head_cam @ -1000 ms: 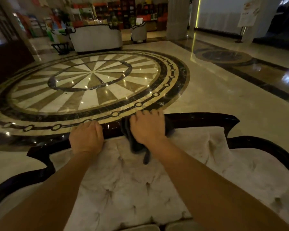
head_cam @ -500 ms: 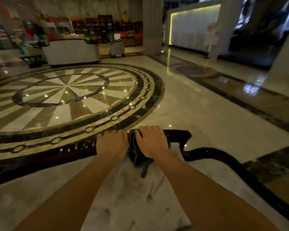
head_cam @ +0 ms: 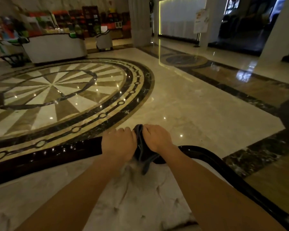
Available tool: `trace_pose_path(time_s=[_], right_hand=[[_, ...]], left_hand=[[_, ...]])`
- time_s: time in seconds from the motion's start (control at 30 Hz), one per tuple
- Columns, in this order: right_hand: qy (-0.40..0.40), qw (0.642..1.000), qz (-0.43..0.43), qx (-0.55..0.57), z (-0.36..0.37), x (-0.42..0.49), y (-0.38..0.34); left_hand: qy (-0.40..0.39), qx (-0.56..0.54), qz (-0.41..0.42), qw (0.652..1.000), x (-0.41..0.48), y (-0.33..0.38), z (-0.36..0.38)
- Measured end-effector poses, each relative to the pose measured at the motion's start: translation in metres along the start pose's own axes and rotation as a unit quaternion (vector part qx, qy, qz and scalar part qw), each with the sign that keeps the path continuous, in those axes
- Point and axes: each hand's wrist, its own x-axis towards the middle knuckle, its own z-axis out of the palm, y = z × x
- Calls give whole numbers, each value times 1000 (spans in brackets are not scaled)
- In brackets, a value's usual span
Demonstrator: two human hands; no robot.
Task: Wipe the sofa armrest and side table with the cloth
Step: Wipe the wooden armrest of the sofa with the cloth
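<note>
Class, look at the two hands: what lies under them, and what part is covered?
Between the left hand and right hand sits a dark cloth, on the sofa's dark wooden rail. The rail under the hands is hidden.

Two hands, one cloth, one sofa frame

Two hands, the left hand [head_cam: 118, 144] and the right hand [head_cam: 157, 139], close on one dark cloth [head_cam: 143, 152] bunched between their fingers; one glossy dark wooden frame [head_cam: 45, 155] runs under the knuckles, one tufted pale cushion [head_cam: 137, 197] below the wrists.
</note>
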Motion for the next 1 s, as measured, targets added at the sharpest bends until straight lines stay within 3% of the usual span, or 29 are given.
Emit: trace_pose_path(time_s=[0.17, 0.3, 0.4, 0.47, 0.57, 0.63, 0.7, 0.8, 0.9, 1.0], right_hand=[[-44, 975, 127, 179, 29, 14, 80], [-84, 982, 63, 154, 72, -18, 79], [-104, 993, -32, 41, 72, -25, 114], [-99, 995, -25, 14, 61, -24, 139], [-35, 968, 102, 228, 45, -15, 126], [-26, 954, 104, 279, 50, -16, 94], [-25, 982, 10, 184, 73, -26, 79], [-43, 994, -78, 64, 71, -33, 107], [-72, 978, -140, -134, 51, -29, 161], [-71, 972, -95, -202, 32, -35, 196]], left_hand=[[11, 2, 24, 1000, 24, 47, 18], [40, 20, 55, 997, 29, 58, 16], [63, 23, 80, 995, 31, 58, 22], [71, 31, 86, 993, 26, 61, 21], [45, 55, 42, 997, 31, 67, 18], [22, 57, 24, 998, 33, 69, 17], [-5, 44, 4, 999, 36, 71, 15], [-15, 29, 25, 999, 36, 82, 14], [8, 51, 149, 988, 33, 106, 26], [-9, 28, 243, 970, 33, 140, 49]])
